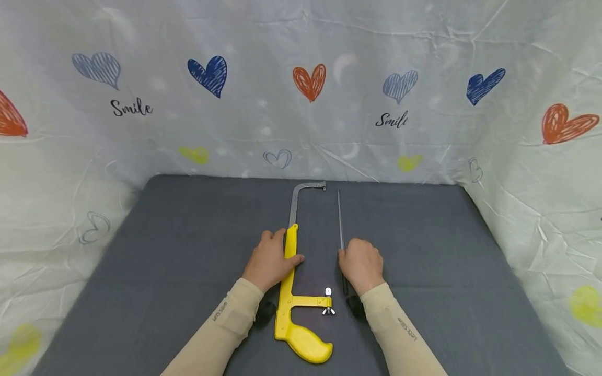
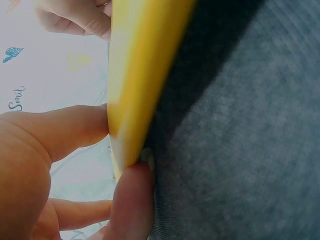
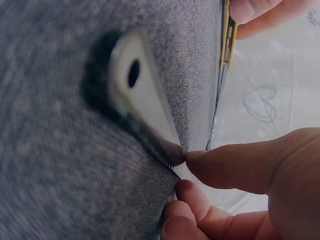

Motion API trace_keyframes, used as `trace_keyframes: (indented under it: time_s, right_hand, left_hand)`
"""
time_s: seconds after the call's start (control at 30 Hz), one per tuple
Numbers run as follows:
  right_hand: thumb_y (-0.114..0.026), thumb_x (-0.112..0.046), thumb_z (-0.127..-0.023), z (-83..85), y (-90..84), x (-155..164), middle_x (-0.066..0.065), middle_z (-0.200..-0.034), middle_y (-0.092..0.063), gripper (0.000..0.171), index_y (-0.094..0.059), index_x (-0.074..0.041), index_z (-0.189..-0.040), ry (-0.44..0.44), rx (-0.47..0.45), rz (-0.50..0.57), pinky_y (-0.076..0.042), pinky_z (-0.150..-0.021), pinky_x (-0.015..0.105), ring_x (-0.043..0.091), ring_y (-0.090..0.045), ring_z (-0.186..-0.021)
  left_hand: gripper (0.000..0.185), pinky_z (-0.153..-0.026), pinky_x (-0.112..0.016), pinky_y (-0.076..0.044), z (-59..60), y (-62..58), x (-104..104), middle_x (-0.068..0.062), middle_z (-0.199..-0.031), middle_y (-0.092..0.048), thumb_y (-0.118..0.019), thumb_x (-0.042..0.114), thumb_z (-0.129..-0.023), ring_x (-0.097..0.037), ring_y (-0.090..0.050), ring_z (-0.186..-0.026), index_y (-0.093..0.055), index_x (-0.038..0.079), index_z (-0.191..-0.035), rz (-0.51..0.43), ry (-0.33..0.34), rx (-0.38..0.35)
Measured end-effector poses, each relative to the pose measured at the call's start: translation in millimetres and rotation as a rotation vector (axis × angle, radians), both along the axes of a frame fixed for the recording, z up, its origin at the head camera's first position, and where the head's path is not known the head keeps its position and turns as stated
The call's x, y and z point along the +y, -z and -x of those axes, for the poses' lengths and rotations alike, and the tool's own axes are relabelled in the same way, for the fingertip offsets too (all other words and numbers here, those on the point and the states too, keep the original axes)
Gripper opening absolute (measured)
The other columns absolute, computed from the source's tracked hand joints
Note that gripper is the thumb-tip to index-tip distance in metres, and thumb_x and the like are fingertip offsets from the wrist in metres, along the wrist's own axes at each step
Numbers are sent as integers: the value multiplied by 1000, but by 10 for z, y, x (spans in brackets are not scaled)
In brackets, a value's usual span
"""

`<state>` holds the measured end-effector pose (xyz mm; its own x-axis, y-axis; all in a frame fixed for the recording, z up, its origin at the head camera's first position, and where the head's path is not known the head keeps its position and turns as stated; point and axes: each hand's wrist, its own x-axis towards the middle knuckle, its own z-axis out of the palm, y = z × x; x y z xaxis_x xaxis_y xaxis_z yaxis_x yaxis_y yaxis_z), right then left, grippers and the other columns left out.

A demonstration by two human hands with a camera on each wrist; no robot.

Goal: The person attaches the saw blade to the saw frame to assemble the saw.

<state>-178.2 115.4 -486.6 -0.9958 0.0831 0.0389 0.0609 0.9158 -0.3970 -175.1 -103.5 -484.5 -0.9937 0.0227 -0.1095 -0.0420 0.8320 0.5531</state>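
A hacksaw frame (image 1: 285, 295) with a yellow body, a curved yellow handle and a grey metal arm lies lengthwise on the grey cloth, without a blade across its gap. My left hand (image 1: 268, 261) grips its yellow bar (image 2: 145, 75) between thumb and fingers. To the right, my right hand (image 1: 363, 263) pinches a thin hacksaw blade (image 1: 340, 219) by its edges, roughly parallel to the frame. The blade's near end (image 3: 140, 75), with a round hole, shows close over the cloth in the right wrist view. A wing nut (image 1: 328, 311) sits on the frame's short crossbar.
A grey cloth (image 1: 188, 271) covers the table. Behind it and at both sides hangs a pale curtain (image 1: 263, 120) printed with hearts and the word Smile. The curtain meets the table's far edge just beyond the frame's tip.
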Motion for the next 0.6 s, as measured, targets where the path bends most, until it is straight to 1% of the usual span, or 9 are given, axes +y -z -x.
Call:
trace_keyframes:
  time_s: [0.13,0.27,0.43,0.6]
  right_hand:
    - [-75,-23,-99,14,-3,5,9,-61,-60,44,-60,-12,-59,5,3,3,-48,-46,45,31,-62,-54]
    - [-75,-25,-99,9,-20,-10,10,-60,-59,45,-59,-12,-58,33,-9,3,-51,-49,48,32,-63,-55]
    - [-73,-23,-99,-5,-39,-18,6,-57,-52,48,-54,-14,-56,44,-47,40,-46,-48,43,28,-57,-52]
    - [-73,-21,-98,0,-26,6,2,-56,-46,49,-51,-16,-55,37,-56,83,-39,-46,38,24,-52,-50]
  left_hand:
    - [87,-83,-44,-66,12,-5,-1,-27,-134,-56,-85,39,-94,-30,-68,-90,-47,-2,-160,-1,2,11]
    - [86,-83,-44,-65,14,-9,-7,-27,-134,-56,-85,39,-94,-30,-68,-90,-47,-1,-160,2,4,18]
    - [85,-83,-44,-66,1,-9,-8,-27,-135,-56,-85,39,-94,-30,-68,-90,-49,-2,-159,9,-1,10]
    - [85,-82,-43,-66,2,7,-3,-27,-135,-56,-85,39,-94,-29,-68,-88,-48,-2,-159,-1,0,7]
